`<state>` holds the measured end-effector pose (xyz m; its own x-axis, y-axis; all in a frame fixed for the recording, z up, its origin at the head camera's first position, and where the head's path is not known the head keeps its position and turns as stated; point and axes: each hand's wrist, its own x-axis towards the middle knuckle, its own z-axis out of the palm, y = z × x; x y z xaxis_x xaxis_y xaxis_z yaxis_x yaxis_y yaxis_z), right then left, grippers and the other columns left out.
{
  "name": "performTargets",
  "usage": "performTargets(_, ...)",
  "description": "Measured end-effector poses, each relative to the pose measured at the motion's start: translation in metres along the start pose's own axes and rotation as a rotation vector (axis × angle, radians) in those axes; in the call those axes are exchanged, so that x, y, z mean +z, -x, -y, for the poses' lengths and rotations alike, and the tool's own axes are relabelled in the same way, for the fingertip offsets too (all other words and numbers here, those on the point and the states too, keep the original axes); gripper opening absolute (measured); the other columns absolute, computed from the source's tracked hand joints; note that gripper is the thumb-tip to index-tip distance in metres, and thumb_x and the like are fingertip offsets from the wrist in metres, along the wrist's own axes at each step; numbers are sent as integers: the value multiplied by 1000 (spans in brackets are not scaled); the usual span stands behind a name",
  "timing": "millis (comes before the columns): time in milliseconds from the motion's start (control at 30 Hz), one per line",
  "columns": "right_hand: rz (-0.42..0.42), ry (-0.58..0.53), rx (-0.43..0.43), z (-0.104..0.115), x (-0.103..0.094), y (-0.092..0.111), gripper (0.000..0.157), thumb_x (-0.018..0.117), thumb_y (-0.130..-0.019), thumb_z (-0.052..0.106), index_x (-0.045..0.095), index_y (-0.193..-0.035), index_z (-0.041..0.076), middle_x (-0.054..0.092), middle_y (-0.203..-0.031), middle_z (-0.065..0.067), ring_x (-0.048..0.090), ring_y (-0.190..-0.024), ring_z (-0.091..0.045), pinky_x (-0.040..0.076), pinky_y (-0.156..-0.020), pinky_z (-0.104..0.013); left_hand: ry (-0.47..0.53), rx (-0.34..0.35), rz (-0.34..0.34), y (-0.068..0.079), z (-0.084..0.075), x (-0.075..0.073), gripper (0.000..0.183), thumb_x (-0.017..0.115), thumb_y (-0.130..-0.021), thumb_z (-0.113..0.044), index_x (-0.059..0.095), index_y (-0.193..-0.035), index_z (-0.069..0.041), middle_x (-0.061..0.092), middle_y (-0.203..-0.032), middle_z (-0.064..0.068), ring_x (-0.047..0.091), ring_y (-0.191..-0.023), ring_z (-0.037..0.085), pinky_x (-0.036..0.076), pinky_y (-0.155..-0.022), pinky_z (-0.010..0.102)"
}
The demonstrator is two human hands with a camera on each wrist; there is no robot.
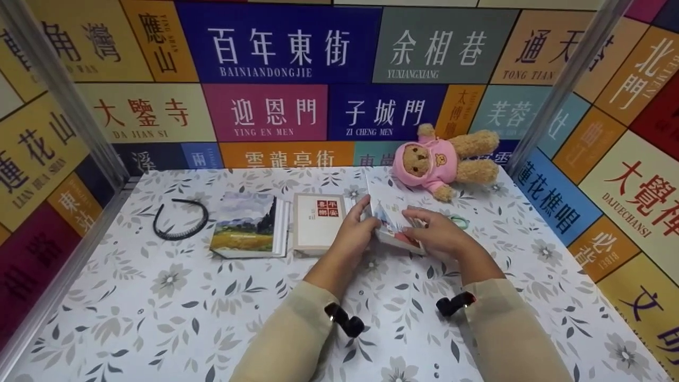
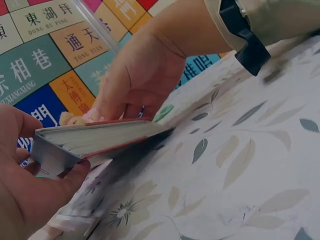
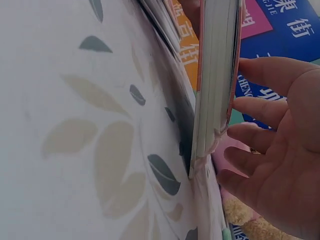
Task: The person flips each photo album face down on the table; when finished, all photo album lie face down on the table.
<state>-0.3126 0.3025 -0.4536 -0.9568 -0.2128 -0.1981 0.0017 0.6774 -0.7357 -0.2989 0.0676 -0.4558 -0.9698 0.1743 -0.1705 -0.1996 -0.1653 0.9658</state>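
Observation:
A hardcover book [image 1: 386,200] with a white, red and blue cover is tilted above the table. My left hand [image 1: 354,229] holds it by the spine, with the thumb [image 2: 75,175] underneath, as the left wrist view shows. The far edge of the book slants down close to the tabletop. My right hand [image 1: 439,232] touches the upper cover with its fingertips, and the right wrist view shows those fingers [image 3: 260,104] fairly straight and spread. Close to the left hand lies a cream book [image 1: 313,233] with red squares.
A book with a landscape painting [image 1: 241,223] and a black headband [image 1: 202,225] lie to the left. At the back right a teddy bear in a pink hoodie [image 1: 443,159] lies on its side. Behind the right hand shows a green loop [image 1: 460,220]. Printed panels [image 1: 281,48] enclose the floral table.

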Motion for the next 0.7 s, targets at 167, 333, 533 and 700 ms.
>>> performTargets(167, -32, -97, -88, 14, 7, 4, 59, 70, -104, 39, 55, -158, 20, 40, -174, -5, 36, -160, -40, 39, -127, -59, -25, 29, 8, 5, -6, 2, 63, 65, -101, -21, 50, -160, -33, 57, -156, 5, 64, -113, 14, 56, -98, 34)
performTargets(333, -51, -250, -143, 31, 13, 9, 60, 68, -106, 38, 51, -161, 18, 47, -169, -10, 46, -155, -38, 44, -124, -57, -47, 149, 50, 14, -13, 5, 54, 65, -107, -31, 53, -159, -27, 54, -160, 4, 68, -130, 24, 57, -111, 43)
performTargets(533, -84, -431, -213, 45, 21, 14, 60, 58, -111, 38, 44, -165, 15, 44, -170, -10, 44, -156, -33, 38, -128, -57, -17, 240, 71, 17, -16, 10, 55, 69, -105, -27, 54, -158, -20, 42, -171, 4, 51, -153, 31, 48, -123, 41)
performTargets(700, -88, -510, -218, 49, 20, 15, 62, 51, -113, 43, 36, -168, 17, 34, -176, -7, 33, -163, -33, 35, -128, -64, 6, 227, 75, 19, -18, 12, 61, 73, -102, -22, 52, -159, -20, 48, -167, 6, 52, -152, 29, 49, -122, 44)
